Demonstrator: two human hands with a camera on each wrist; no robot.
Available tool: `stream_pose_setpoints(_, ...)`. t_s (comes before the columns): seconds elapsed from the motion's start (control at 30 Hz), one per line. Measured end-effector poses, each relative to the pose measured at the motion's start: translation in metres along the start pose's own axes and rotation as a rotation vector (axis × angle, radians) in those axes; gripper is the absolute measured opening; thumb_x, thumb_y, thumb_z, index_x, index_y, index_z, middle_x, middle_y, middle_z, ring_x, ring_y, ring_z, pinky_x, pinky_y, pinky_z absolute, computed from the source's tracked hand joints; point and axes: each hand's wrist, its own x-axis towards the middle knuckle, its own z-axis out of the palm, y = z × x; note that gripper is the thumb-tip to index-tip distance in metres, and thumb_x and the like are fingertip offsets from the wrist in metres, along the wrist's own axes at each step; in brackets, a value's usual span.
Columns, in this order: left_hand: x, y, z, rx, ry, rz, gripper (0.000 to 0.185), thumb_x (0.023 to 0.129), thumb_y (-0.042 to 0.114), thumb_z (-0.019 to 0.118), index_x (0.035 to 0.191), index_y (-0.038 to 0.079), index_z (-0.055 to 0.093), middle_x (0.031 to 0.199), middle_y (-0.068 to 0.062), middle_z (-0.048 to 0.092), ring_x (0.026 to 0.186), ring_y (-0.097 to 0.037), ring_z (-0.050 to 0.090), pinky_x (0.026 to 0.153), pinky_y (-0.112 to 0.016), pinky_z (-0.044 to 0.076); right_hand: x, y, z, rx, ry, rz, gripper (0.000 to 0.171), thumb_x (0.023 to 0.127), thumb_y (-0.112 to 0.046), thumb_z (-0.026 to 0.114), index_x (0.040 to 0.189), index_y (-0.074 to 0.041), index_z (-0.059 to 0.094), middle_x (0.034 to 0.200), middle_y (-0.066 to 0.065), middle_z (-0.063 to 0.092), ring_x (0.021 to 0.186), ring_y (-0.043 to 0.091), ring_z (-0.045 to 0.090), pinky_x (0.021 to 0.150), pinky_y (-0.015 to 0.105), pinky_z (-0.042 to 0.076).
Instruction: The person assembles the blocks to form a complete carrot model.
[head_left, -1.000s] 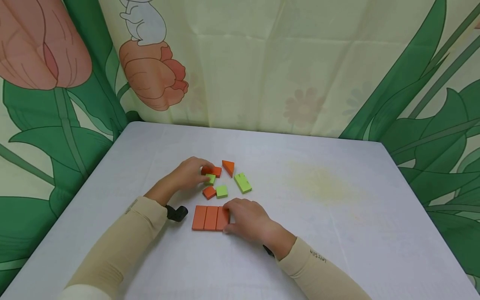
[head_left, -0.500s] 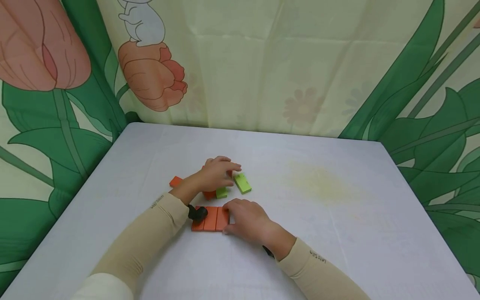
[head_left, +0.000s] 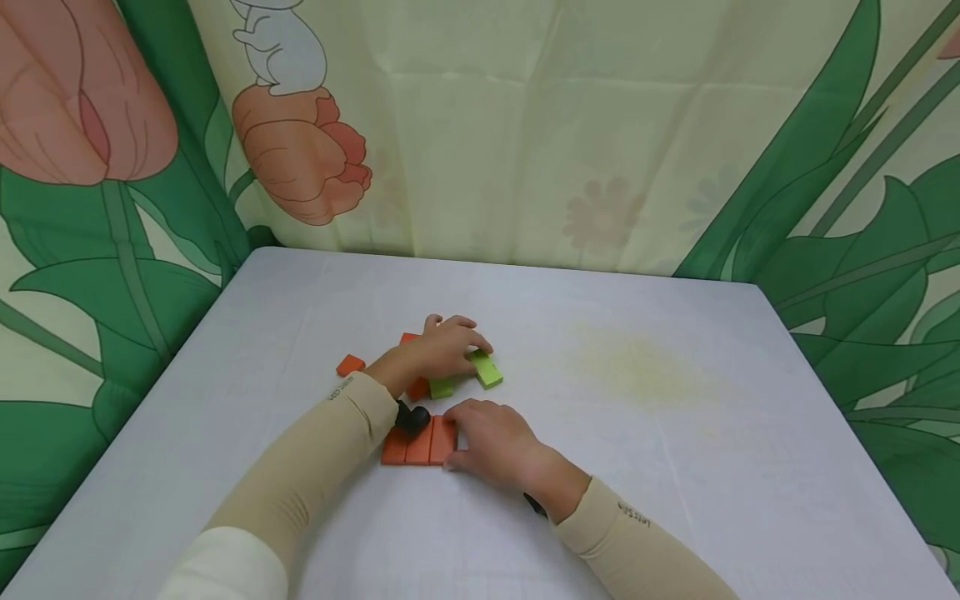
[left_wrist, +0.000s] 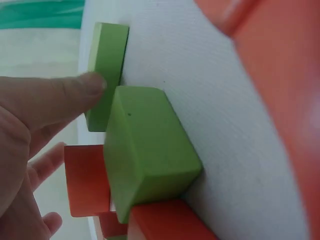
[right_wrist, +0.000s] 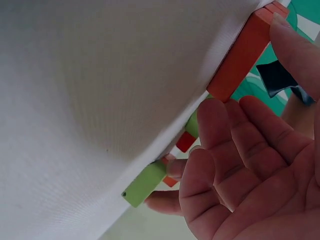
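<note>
Currently, one green oblong block (head_left: 488, 372) is resting on the white table (head_left: 600, 500), the left hand (head_left: 447, 348) pinching it. One green square block (head_left: 441, 388) and three loose orange blocks (head_left: 350, 365) are lying around that hand and wrist; the right hand (head_left: 497, 442) is gripping three side-by-side orange slabs (head_left: 417, 450) at one end.

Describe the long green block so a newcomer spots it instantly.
On the white table, look past the orange row at the right hand to the left hand. The long green block is at its fingertips. In the head view it's the rightmost block, clearly longer than its stubby green neighbour.
</note>
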Motion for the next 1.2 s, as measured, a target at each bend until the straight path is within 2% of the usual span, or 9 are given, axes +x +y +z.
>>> stream_pose_setpoints(0.23, -0.007, 0.001, -0.002, 0.035, 0.012, 0.002, 0.028, 0.093, 0.022, 0.071, 0.120, 0.026, 0.074, 0.118, 0.012, 0.068, 0.143, -0.022, 0.030, 0.110, -0.063, 0.010, 0.001, -0.001, -0.001, -0.009, 0.001, 0.001, 0.050, 0.084, -0.035, 0.082, 0.125, -0.010, 0.065, 0.117, 0.000, 0.066, 0.110, 0.020, 0.060, 0.091, 0.039, 0.051)
stream_pose_setpoints(0.4, -0.013, 0.001, 0.001, 0.087, 0.044, 0.005, 0.023, 0.091, 0.027, 0.074, 0.114, 0.029, 0.076, 0.113, 0.014, 0.069, 0.143, -0.022, 0.029, 0.110, -0.064, 0.009, 0.000, -0.001, -0.001, -0.001, 0.008, -0.002, 0.049, 0.085, -0.034, 0.082, 0.124, -0.010, 0.065, 0.116, 0.000, 0.066, 0.110, 0.019, 0.061, 0.091, 0.039, 0.051)
stream_pose_setpoints(0.53, -0.018, -0.001, 0.004, 0.109, 0.059, -0.002, 0.022, 0.091, 0.029, 0.075, 0.113, 0.029, 0.076, 0.109, 0.013, 0.069, 0.138, -0.023, 0.033, 0.107, -0.060, 0.016, 0.000, -0.002, -0.001, 0.007, 0.006, 0.004, 0.049, 0.085, -0.033, 0.082, 0.124, -0.010, 0.065, 0.117, 0.000, 0.066, 0.110, 0.018, 0.061, 0.091, 0.038, 0.051)
stream_pose_setpoints(0.7, -0.026, -0.006, 0.008, 0.129, 0.051, -0.023, 0.024, 0.091, 0.031, 0.075, 0.114, 0.030, 0.076, 0.108, 0.014, 0.067, 0.122, -0.022, 0.040, 0.094, -0.050, 0.027, 0.000, -0.003, 0.000, 0.006, 0.003, 0.007, 0.050, 0.084, -0.034, 0.082, 0.125, -0.010, 0.065, 0.117, -0.001, 0.066, 0.111, 0.018, 0.060, 0.091, 0.038, 0.051)
stream_pose_setpoints(0.83, -0.037, -0.010, 0.009, 0.124, 0.060, -0.032, 0.022, 0.090, 0.030, 0.075, 0.113, 0.030, 0.076, 0.105, 0.015, 0.067, 0.114, -0.021, 0.042, 0.089, -0.048, 0.028, 0.000, -0.003, 0.001, 0.001, 0.000, 0.009, 0.050, 0.084, -0.034, 0.082, 0.125, -0.010, 0.065, 0.115, -0.001, 0.066, 0.107, 0.018, 0.061, 0.089, 0.037, 0.051)
stream_pose_setpoints(1.03, -0.058, -0.021, 0.010, 0.093, 0.092, -0.052, 0.021, 0.089, 0.026, 0.078, 0.110, 0.027, 0.077, 0.100, 0.013, 0.067, 0.114, -0.023, 0.044, 0.092, -0.051, 0.028, 0.000, -0.004, 0.001, -0.008, -0.001, 0.014, 0.049, 0.084, -0.033, 0.082, 0.124, -0.010, 0.065, 0.111, -0.001, 0.066, 0.103, 0.019, 0.061, 0.088, 0.037, 0.051)
stream_pose_setpoints(1.2, -0.075, -0.033, 0.009, 0.063, 0.106, -0.081, 0.023, 0.086, 0.025, 0.081, 0.109, 0.024, 0.077, 0.102, 0.010, 0.068, 0.107, -0.023, 0.045, 0.087, -0.049, 0.028, 0.000, -0.004, 0.000, -0.009, -0.016, 0.032, 0.051, 0.085, -0.034, 0.081, 0.126, -0.009, 0.064, 0.115, 0.001, 0.065, 0.108, 0.020, 0.061, 0.091, 0.037, 0.051)
